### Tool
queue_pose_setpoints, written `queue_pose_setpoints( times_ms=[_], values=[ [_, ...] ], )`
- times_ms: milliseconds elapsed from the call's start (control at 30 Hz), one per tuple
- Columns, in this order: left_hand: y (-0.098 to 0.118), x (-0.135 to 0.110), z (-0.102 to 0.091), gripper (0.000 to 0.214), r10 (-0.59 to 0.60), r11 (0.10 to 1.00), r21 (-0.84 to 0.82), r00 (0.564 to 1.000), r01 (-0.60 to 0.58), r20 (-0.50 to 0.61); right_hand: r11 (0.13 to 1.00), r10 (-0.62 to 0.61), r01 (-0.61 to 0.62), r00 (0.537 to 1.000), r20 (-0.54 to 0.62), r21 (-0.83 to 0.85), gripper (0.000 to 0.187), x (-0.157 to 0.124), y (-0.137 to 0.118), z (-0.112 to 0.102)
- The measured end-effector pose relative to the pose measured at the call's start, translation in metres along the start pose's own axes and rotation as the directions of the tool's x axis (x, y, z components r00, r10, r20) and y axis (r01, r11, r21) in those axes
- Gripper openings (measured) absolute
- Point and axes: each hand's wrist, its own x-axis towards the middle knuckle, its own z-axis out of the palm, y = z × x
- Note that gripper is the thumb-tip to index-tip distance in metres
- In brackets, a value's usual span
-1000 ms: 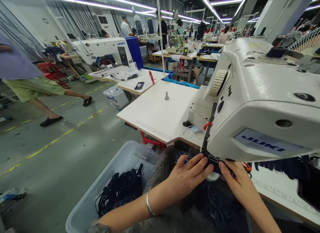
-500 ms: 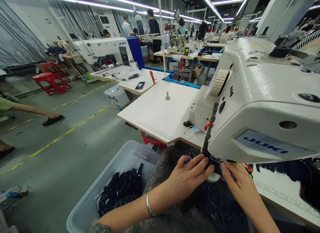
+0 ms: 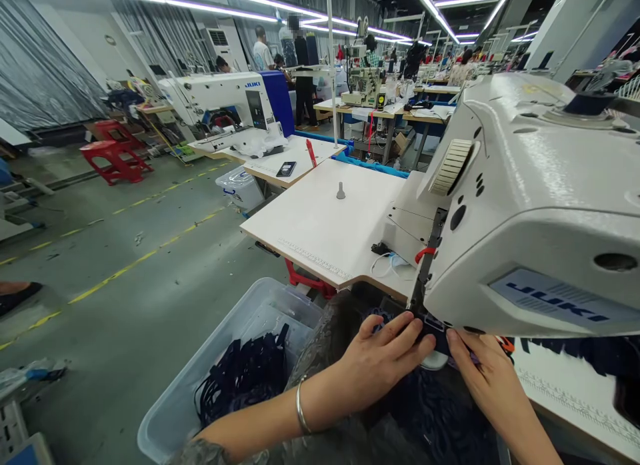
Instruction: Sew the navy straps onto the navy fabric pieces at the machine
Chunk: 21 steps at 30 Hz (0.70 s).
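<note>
A navy blue fabric strip (image 3: 434,333) lies under the head of a white JUKI sewing machine (image 3: 530,252), at the presser area. My left hand (image 3: 385,358) rests over the strip from the left, fingers reaching to the needle area; its thumb is hidden. At the strip's right end my right hand (image 3: 483,368) pinches the fabric between thumb and fingers. Below both hands, dark navy patterned fabric (image 3: 430,412) hangs over my lap. The needle itself is out of sight behind the machine head and fingers.
At my left stands a clear plastic bin (image 3: 170,392) holding navy straps (image 3: 243,372). The white machine table (image 3: 320,218) carries a grey peg (image 3: 341,190). Beyond it are a phone (image 3: 287,169), another JUKI machine (image 3: 220,102) and red stools (image 3: 117,155). People work farther back.
The camera view has shifted slightly, so the scene sits a little to the right. Both hands keep nearly the same hold at the machine. A passer-by's leg has mostly left the view at left.
</note>
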Motion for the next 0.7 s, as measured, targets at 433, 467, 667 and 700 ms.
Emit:
queue_pose_setpoints(
  times_ms=[433,467,667,700],
  values=[
    [-0.001,-0.002,-0.004,0.040,-0.067,0.995,-0.073,0.998,0.068,0.017,1.000,0.007,-0.007,1.000,0.003,-0.022,0.038,0.002,-0.003,0.002],
    [0.000,-0.002,-0.005,0.040,-0.066,0.994,-0.086,0.997,0.069,0.033,1.000,0.015,-0.015,1.000,0.004,-0.018,0.037,0.002,-0.004,0.002],
    [0.002,0.004,-0.008,0.040,-0.079,0.984,-0.154,0.994,0.089,0.071,0.989,0.139,-0.137,0.990,-0.027,0.053,0.031,0.000,-0.012,-0.001],
    [0.003,0.005,-0.007,0.039,-0.079,0.985,-0.151,0.995,0.088,0.063,0.982,0.174,-0.172,0.985,-0.012,0.083,0.030,0.000,-0.014,-0.001]
  ],
)
